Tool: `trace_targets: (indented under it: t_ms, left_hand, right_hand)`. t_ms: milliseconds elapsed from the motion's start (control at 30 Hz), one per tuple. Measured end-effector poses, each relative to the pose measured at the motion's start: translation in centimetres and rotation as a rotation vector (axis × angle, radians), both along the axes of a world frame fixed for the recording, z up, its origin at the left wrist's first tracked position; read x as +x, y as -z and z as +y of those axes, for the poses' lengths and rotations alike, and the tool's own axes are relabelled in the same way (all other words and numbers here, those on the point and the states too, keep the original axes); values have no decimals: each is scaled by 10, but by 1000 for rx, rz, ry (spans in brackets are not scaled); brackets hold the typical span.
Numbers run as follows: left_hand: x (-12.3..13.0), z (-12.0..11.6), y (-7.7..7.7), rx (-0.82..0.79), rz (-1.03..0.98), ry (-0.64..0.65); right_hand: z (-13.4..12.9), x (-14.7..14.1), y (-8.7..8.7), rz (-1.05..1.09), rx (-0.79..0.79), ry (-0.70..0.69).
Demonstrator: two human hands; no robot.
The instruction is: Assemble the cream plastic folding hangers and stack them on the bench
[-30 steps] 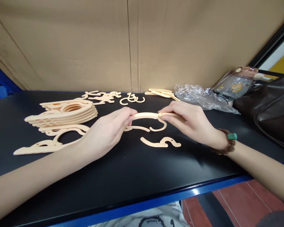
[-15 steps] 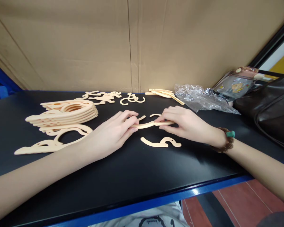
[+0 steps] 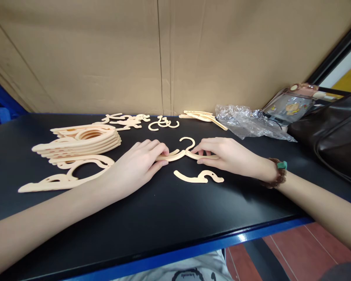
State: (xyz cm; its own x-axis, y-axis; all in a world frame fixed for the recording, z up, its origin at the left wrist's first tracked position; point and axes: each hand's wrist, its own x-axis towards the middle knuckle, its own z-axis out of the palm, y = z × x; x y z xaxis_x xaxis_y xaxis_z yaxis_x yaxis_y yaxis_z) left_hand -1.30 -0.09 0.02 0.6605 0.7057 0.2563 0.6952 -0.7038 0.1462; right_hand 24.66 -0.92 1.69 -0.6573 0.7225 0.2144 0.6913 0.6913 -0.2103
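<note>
Between my hands is a cream-coloured clothes hanger (image 3: 177, 157), its curved hook (image 3: 190, 140) standing up at the middle joint. My left hand (image 3: 144, 160) pinches the hanger's left arm between thumb and fingers. On the other side, my right hand (image 3: 219, 152) grips the right arm close to the joint. Both outer ends of the hanger are hidden by my hands. Just in front of it, apart from my fingers, lies a loose curved hanger piece (image 3: 193, 178) with a bent end. A single folded hanger (image 3: 67, 181) rests beside my left forearm.
A stack of folded hangers (image 3: 84, 142) stands at the left. Along the cardboard wall (image 3: 105, 58) lie loose hanger parts (image 3: 128, 120), small hooks (image 3: 163, 123) and straight arms (image 3: 203, 115). A crumpled clear bag (image 3: 245, 119) and a dark leather bag (image 3: 330, 128) occupy the right.
The hanger has turned in my hands, so its hook now rises into view at the middle. My right hand has moved slightly down along the arm.
</note>
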Motion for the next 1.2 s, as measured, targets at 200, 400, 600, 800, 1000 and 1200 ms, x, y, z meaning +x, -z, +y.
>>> trace_targets:
  t_ms: [200, 400, 600, 800, 1000, 1200]
  left_hand:
    - [-1, 0, 1, 9, -2, 56]
    - [-3, 4, 2, 118, 117, 127]
    - [-4, 3, 6, 229, 76, 103]
    - [-2, 0, 4, 96, 164, 202]
    - [-1, -2, 1, 126, 113, 126]
    - [-1, -2, 2, 121, 118, 146]
  right_hand:
    - [0, -1, 0, 0, 15, 4]
    - [2, 0, 1, 2, 59, -7]
    - [0, 0, 3, 37, 13, -115]
    - [-7, -8, 2, 54, 17, -211]
    - [-18, -8, -7, -42, 141, -162]
    - [-30, -12, -9, -179, 53, -160]
